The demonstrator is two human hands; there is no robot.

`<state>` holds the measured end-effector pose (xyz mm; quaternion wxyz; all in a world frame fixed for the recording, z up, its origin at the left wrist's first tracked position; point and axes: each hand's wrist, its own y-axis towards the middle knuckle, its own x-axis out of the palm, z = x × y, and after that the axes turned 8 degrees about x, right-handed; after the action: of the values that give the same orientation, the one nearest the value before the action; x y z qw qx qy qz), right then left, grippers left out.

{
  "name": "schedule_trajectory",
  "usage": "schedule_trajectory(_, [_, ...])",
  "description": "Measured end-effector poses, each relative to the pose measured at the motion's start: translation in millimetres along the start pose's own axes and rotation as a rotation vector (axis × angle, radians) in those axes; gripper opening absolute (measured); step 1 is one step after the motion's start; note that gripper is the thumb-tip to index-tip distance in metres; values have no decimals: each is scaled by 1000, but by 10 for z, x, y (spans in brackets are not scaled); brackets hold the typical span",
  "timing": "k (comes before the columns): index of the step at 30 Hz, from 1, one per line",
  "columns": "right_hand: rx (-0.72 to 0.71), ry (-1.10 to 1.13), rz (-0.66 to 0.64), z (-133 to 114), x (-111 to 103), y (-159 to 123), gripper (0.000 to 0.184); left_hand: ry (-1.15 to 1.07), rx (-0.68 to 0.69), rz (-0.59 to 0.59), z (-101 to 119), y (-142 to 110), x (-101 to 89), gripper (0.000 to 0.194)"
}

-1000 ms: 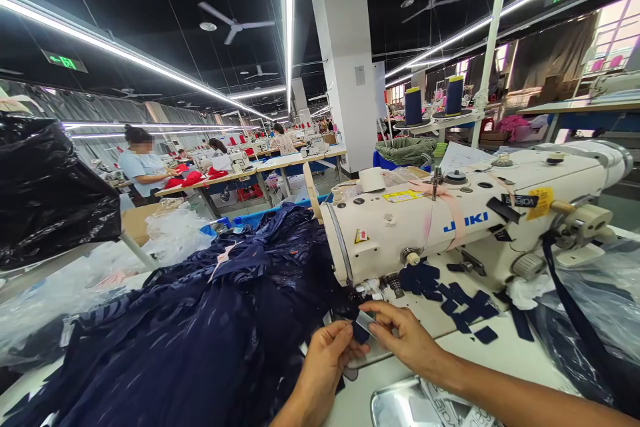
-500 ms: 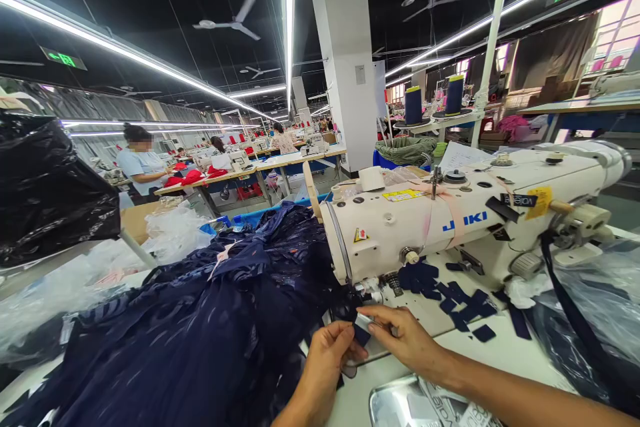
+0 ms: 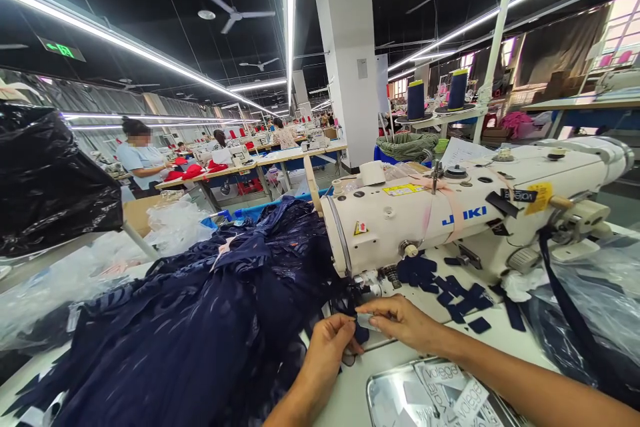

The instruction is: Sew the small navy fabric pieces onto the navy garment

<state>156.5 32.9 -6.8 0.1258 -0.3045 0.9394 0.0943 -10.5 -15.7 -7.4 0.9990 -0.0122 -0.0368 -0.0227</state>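
My left hand is closed in a pinch at the front of the sewing machine, at the edge of navy fabric. What lies between its fingertips is too small to make out. My right hand pinches a small white label between thumb and forefinger, close to the left fingertips. Beneath the label is a small dark navy fabric piece. A large heap of navy garments spreads left of my hands. The needle area is partly hidden by dark cloth.
A metal tin of printed labels lies at the front. Cut navy patches are scattered on the machine bed. Clear plastic lies at right. A black bag hangs at left. Another person works beyond with red cloth.
My view has shifted slightly, showing more of the label tin. Both hands have moved slightly upward in the picture, still close together, with the right hand keeping its pinch on the label.
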Motion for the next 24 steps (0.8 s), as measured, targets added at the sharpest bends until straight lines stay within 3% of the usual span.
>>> schedule_trajectory(9, [50,69,-103,41,-71,22,32,50,18,-38,71,-31,25,38])
schedule_trajectory(17, [67,139,87,-36,99,-15,40,-178,-25,-16,75,-4,1,37])
schedule_trajectory(24, [67,142,160,-49,116,-40,46,-288,-49,4,127,-1,-8,36])
